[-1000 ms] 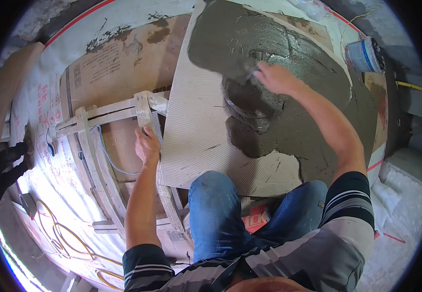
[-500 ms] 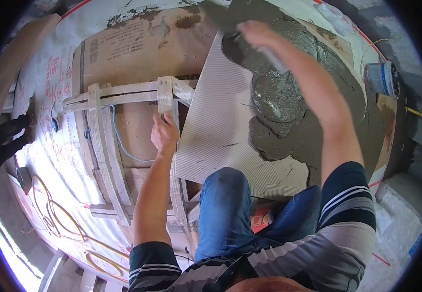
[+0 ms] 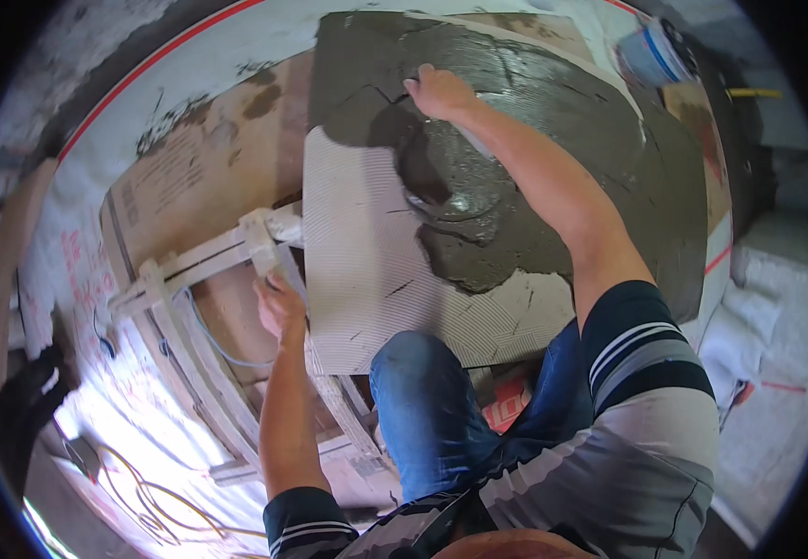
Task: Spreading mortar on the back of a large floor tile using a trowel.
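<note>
Hands (image 3: 280, 306) (image 3: 443, 94): left gripping frame (image 3: 259, 240), right trowel (image 3: 475, 140) | mortared ribbed panel (image 3: 353, 228) | bucket (image 3: 646, 56)

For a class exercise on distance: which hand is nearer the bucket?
Right: the right hand is left of the bucket, over the mortar; the left hand is farther left, at the wooden frame.

Lit from lower left, blown out on sheet (image 3: 163, 408), glinting on wet mortar (image 3: 553, 107); smeared over cardboard (image 3: 213, 154); bowed and black toward rim.
</note>
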`<control>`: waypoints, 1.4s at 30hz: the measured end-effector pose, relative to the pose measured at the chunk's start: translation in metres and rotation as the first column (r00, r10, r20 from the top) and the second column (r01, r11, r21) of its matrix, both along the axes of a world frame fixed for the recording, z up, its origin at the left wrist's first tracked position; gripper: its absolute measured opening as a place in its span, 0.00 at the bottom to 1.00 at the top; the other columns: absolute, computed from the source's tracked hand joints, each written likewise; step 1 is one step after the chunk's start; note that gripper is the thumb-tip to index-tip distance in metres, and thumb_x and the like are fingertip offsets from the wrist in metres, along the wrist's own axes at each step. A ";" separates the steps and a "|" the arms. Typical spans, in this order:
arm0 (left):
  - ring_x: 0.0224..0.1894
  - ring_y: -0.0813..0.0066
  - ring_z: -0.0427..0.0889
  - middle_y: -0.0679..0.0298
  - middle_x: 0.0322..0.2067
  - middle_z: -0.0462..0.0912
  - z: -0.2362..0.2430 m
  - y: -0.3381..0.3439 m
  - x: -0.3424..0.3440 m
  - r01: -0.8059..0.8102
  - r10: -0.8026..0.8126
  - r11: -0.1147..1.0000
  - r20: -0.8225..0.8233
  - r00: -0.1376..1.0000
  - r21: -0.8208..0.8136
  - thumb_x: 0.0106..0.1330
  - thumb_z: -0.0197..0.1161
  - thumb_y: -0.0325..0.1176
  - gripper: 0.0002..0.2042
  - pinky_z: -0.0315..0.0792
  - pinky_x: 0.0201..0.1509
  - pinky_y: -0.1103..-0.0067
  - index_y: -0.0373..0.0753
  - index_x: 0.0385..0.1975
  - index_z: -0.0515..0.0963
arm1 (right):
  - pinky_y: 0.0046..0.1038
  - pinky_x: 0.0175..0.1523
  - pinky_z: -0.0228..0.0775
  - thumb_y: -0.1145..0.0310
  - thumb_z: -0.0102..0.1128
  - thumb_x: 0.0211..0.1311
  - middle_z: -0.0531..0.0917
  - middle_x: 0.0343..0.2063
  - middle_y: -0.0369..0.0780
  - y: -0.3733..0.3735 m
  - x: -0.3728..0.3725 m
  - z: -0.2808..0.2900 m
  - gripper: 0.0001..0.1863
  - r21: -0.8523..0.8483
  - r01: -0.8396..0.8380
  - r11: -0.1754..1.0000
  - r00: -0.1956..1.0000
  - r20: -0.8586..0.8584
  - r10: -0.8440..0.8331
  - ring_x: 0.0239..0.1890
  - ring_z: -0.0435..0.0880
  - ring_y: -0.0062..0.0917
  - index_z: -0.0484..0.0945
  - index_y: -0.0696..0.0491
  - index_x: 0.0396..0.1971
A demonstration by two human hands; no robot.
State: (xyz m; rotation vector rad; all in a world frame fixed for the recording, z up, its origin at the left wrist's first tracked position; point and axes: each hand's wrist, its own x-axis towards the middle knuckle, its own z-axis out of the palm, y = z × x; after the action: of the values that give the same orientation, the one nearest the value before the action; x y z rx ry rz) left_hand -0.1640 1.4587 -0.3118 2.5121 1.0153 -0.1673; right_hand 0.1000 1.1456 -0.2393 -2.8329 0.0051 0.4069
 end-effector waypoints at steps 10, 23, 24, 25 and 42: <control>0.45 0.43 0.76 0.40 0.44 0.75 -0.021 0.007 -0.005 0.035 -0.035 0.997 0.000 0.999 0.072 0.68 0.37 0.53 0.30 0.69 0.49 0.59 0.30 0.56 0.65 | 0.45 0.46 0.70 0.51 0.42 0.65 0.80 0.35 0.55 -0.225 -0.076 -0.004 0.26 0.071 0.522 0.850 0.853 -0.018 -0.522 0.36 0.81 0.48 0.71 0.62 0.43; 0.54 0.43 0.68 0.37 0.53 0.68 -0.059 0.028 -0.006 0.014 -0.017 1.000 0.168 0.986 0.022 0.69 0.38 0.52 0.31 0.62 0.59 0.63 0.25 0.55 0.64 | 0.41 0.42 0.70 0.52 0.40 0.66 0.80 0.31 0.52 -0.463 -0.204 0.014 0.25 -0.077 0.750 0.657 0.661 0.101 -0.744 0.34 0.80 0.43 0.72 0.63 0.38; 0.55 0.43 0.67 0.37 0.54 0.67 -0.061 0.028 -0.007 -0.015 0.012 1.000 0.203 0.979 0.015 0.69 0.39 0.52 0.32 0.61 0.60 0.63 0.23 0.55 0.63 | 0.39 0.35 0.72 0.53 0.39 0.66 0.80 0.23 0.49 -0.478 -0.205 0.012 0.24 0.073 0.852 0.519 0.520 0.009 -0.854 0.25 0.81 0.39 0.73 0.62 0.33; 0.56 0.43 0.67 0.37 0.54 0.67 -0.063 0.030 -0.007 -0.016 0.015 1.000 0.216 0.976 0.002 0.69 0.38 0.52 0.32 0.61 0.60 0.64 0.23 0.55 0.63 | 0.39 0.35 0.72 0.53 0.39 0.66 0.80 0.23 0.49 -0.487 -0.204 0.009 0.24 0.085 0.846 0.527 0.530 -0.015 -0.848 0.25 0.81 0.39 0.73 0.62 0.33; 0.55 0.43 0.67 0.35 0.52 0.68 -0.049 0.027 -0.006 0.102 -0.110 0.991 0.097 0.989 0.088 0.69 0.36 0.52 0.32 0.60 0.60 0.64 0.22 0.54 0.64 | 0.42 0.48 0.71 0.49 0.41 0.65 0.75 0.47 0.55 -0.477 -0.118 0.001 0.27 -0.153 0.454 0.878 0.891 0.067 -0.449 0.47 0.76 0.49 0.68 0.59 0.49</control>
State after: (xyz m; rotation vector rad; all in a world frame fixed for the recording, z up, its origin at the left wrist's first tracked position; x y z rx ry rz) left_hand -0.1698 1.4859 -0.3607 2.6218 0.8655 -0.0290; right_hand -0.0183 0.6683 -0.2382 -2.8681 0.7134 0.2666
